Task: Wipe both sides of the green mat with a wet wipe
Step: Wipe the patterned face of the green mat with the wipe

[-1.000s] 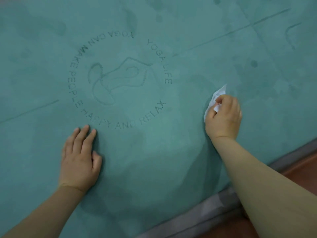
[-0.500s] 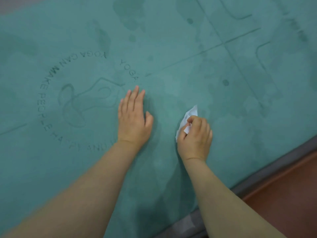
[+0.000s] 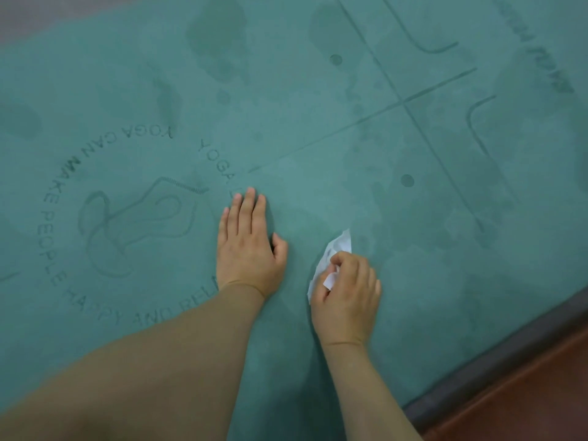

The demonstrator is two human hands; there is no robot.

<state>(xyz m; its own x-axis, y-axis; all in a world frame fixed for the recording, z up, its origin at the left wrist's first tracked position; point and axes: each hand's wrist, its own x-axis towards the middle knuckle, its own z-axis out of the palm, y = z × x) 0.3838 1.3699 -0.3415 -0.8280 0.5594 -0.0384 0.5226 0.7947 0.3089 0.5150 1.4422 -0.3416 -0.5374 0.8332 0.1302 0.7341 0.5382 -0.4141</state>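
Observation:
The green mat fills nearly the whole head view, printed side up, with a round yoga logo at the left and guide lines at the right. My left hand lies flat on it, fingers straight, at the logo's right edge. Just to its right my right hand grips a crumpled white wet wipe and holds it against the mat. Part of the wipe is hidden under my fingers. Darker damp patches show on the mat's far part.
The mat's near edge runs diagonally at the lower right, with a grey strip under it and reddish-brown floor beyond. Grey floor shows past the mat's far edge at the top left.
My left hand moved from below the logo to its right edge, close to my right hand. The view shifted right along the mat. The wipe stays in my right hand.

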